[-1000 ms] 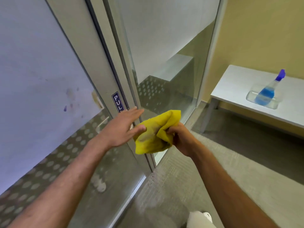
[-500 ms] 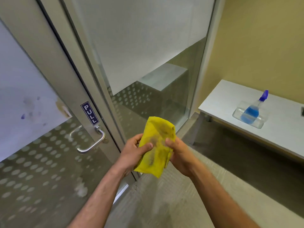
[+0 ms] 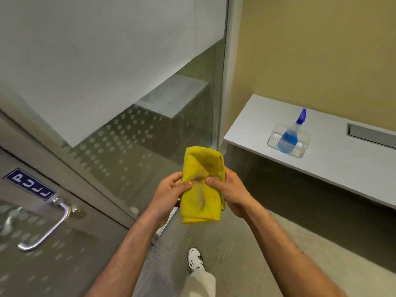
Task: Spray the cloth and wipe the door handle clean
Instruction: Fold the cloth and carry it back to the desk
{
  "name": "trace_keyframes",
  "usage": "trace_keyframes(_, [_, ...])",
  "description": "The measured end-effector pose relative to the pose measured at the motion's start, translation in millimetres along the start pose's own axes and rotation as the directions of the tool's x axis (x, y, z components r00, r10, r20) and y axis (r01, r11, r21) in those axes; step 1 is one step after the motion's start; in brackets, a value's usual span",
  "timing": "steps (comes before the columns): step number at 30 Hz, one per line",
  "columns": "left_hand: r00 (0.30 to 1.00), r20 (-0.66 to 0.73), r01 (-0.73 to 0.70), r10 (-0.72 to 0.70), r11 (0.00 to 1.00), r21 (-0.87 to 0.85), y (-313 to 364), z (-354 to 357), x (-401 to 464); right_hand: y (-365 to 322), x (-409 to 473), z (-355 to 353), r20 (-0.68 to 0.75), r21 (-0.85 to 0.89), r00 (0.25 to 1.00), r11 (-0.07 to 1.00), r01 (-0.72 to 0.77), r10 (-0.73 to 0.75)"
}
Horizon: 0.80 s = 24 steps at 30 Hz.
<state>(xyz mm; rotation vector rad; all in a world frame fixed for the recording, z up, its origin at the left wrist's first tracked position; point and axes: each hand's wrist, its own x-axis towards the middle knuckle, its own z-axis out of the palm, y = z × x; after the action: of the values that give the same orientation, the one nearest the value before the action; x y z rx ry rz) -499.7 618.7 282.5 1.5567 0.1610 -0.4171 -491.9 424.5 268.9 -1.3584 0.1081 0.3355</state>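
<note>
A folded yellow cloth (image 3: 202, 185) with dark smudges hangs in front of me, held by both hands. My left hand (image 3: 169, 196) pinches its left edge and my right hand (image 3: 230, 192) grips its right edge. The metal lever door handle (image 3: 46, 227) is on the glass door at the lower left, well apart from both hands, under a blue PULL sign (image 3: 30, 183). A spray bottle (image 3: 291, 133) with blue liquid and a purple nozzle lies in a clear tray (image 3: 305, 144) on the white table at the right.
The white table (image 3: 334, 168) stands along the yellow wall to the right. A frosted glass partition (image 3: 128, 82) fills the area ahead. My white shoe (image 3: 195, 259) is on the grey carpet below my hands.
My left hand left the door handle and joined my right hand on the cloth. Both hands drew back from the door, and the view swung right toward the table.
</note>
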Motion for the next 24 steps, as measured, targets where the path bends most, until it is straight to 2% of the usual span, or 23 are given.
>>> trace_keyframes(4, [0.991, 0.129, 0.028, -0.029, 1.0, 0.008, 11, 33, 66, -13, 24, -53, -0.096, 0.058, 0.995, 0.998, -0.012, 0.017])
trace_keyframes(7, [0.972, 0.233, 0.059, -0.043, 0.996, -0.061, 20, 64, 125, -28, 43, -96, -0.175, 0.091, 0.984, 0.996, -0.005, 0.021])
trace_keyframes(14, [0.906, 0.413, 0.084, -0.088, 0.996, 0.027, 52, 139, 236, -53, 84, -181, -0.436, 0.122, 0.897, 0.992, -0.018, 0.07])
trace_keyframes(19, [0.875, 0.464, 0.116, -0.138, 0.99, 0.075, 66, 177, 289, -55, 115, -230, -0.491, 0.192, 0.868, 0.981, 0.026, 0.073])
trace_keyframes(24, [0.856, 0.486, 0.118, -0.179, 0.981, 0.152, 69, 229, 330, -50, 146, -299, -0.483, 0.23, 0.872, 0.973, 0.036, 0.082])
